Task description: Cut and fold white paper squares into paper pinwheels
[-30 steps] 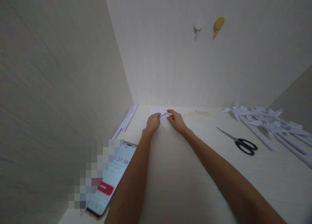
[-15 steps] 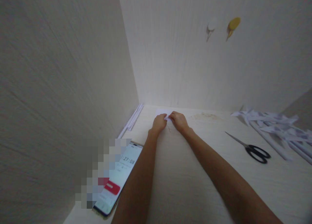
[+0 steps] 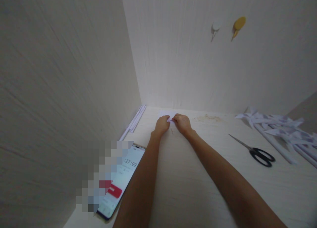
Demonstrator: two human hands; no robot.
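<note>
Near the back wall, a small piece of white paper [image 3: 170, 119] is pinched between my two hands, its near edge curled or folded. My left hand [image 3: 162, 124] grips its left side with thumb and fingers together. On the right side, my right hand [image 3: 182, 123] holds it in the same way. The paper extends flat on the table behind my fingers, and part of it is hidden by them. Just in front of the hands, small brown marks show on the tabletop [image 3: 183, 175].
Scissors [image 3: 257, 153] with black handles lie at right, beside several white paper pinwheels on paper sticks [image 3: 274, 132]. Rolled paper tubes [image 3: 137, 120] rest along the left wall. A phone [image 3: 123, 181] showing a timer lies left of my forearm. Two hooks [image 3: 239, 24] are on the back wall.
Both hands stay almost in place, with only slight finger movement on the paper. The phone's timer has advanced by one second.
</note>
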